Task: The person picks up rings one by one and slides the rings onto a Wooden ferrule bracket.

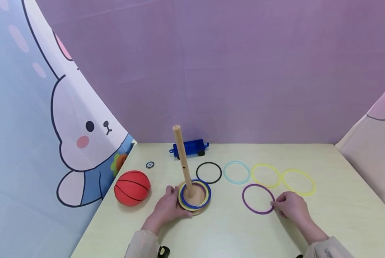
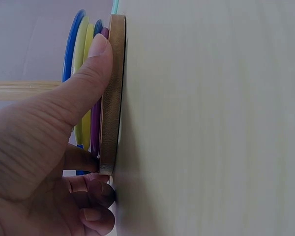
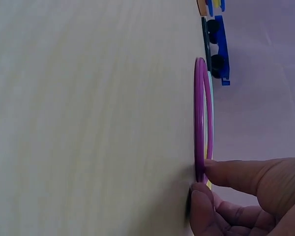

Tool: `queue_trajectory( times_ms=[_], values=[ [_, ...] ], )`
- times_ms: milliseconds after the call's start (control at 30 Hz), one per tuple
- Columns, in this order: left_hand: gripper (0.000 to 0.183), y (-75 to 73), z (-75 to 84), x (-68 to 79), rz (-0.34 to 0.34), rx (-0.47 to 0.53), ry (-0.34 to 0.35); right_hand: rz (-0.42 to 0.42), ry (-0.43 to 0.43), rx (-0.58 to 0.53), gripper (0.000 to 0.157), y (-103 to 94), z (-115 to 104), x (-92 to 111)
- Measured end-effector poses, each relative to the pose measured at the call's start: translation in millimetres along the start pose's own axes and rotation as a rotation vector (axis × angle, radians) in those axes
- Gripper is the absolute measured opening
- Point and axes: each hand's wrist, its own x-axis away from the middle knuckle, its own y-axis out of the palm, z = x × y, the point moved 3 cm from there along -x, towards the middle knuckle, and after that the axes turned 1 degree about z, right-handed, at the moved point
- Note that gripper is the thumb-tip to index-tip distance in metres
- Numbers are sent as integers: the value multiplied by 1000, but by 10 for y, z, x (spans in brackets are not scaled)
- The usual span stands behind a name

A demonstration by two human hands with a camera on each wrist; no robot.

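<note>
A wooden peg stand (image 1: 183, 161) is standing upright left of the table's (image 1: 224, 233) middle, carrying a stack of rings around its post: a top blue ring (image 2: 69, 46), then stacked yellow rings (image 2: 80, 46), with a lower blue ring (image 2: 99, 23) and a bottom purple ring (image 2: 95, 128) nearest the base. The left hand (image 1: 168, 208) is gripping the base's edge. The right hand (image 1: 292, 206) is pinching a loose purple ring (image 1: 258, 213) to the stand's right. Beyond it, a black ring (image 1: 209, 162), a light blue ring (image 1: 236, 162) and two yellow rings (image 1: 260, 164) are lying in a row toward the right edge. A blue cart (image 1: 193, 147) is standing near the far edge, a small disc (image 1: 150, 165) is lying toward the far-left corner, and a red ball (image 1: 132, 188) is resting by the left edge. Purple cloth (image 1: 227, 71) is hanging behind; rabbit-printed cloth (image 1: 73, 154) is hanging at left.
</note>
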Motion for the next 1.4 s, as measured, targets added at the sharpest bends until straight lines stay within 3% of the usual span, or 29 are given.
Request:
queue_trajectory(
  times_ms=[467,733,1000,1400],
  values=[
    [119,23,-22,-6,1,-2,9,-16,-13,54,10,23,-30,39],
    [119,26,-15,-11,7,-1,13,-35,29,-138,8,77,13,65],
    [120,13,-6,-11,1,-1,11,-66,12,-395,21,72,-64,101],
    [120,27,-23,-20,1,0,12,-110,-47,-558,29,34,-402,175]
  ],
)
